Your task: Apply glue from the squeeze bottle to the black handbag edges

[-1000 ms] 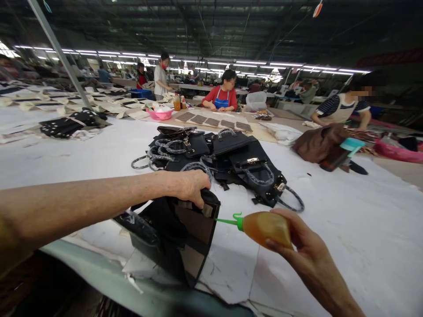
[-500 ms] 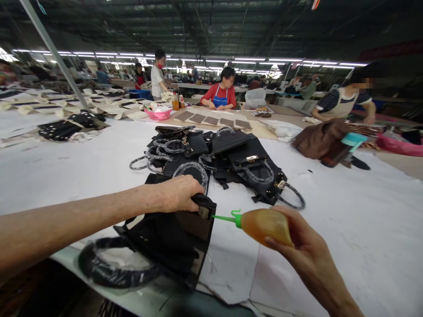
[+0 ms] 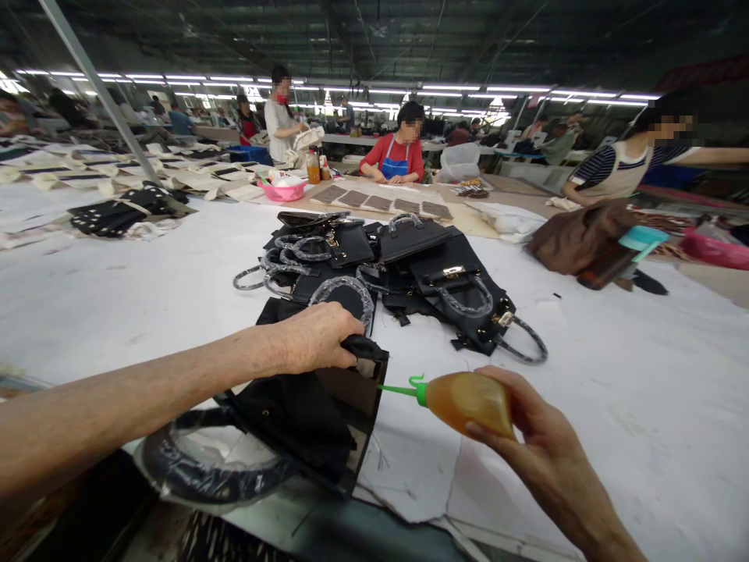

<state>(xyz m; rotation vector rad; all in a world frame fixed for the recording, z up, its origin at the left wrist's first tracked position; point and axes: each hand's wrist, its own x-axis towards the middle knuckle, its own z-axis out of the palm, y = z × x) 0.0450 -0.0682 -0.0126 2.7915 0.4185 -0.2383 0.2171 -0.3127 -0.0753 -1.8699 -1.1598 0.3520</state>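
A black handbag piece (image 3: pixel 298 421) lies at the table's near edge, its handle wrapped in clear plastic (image 3: pixel 216 476) hanging toward me. My left hand (image 3: pixel 321 336) pinches a black flap at the piece's upper end, folding it back from a brown panel (image 3: pixel 348 390). In my right hand (image 3: pixel 527 421) is a squeeze bottle (image 3: pixel 468 402) of amber liquid, held on its side. Its green nozzle points left, with the tip at the right edge of the piece; whether it touches cannot be made out.
Several black handbag panels with wrapped handles (image 3: pixel 433 265) are piled just beyond my hands. To the right stand brown material (image 3: pixel 562 238) and a dark container with a turquoise top (image 3: pixel 644 238). A pink basin (image 3: pixel 281 190) sits farther back. Other people work across the table.
The view has shifted slightly. Both hands keep their grips, and the nozzle stays by the edge of the bag piece. A co-worker at the right has stretched an arm outward.
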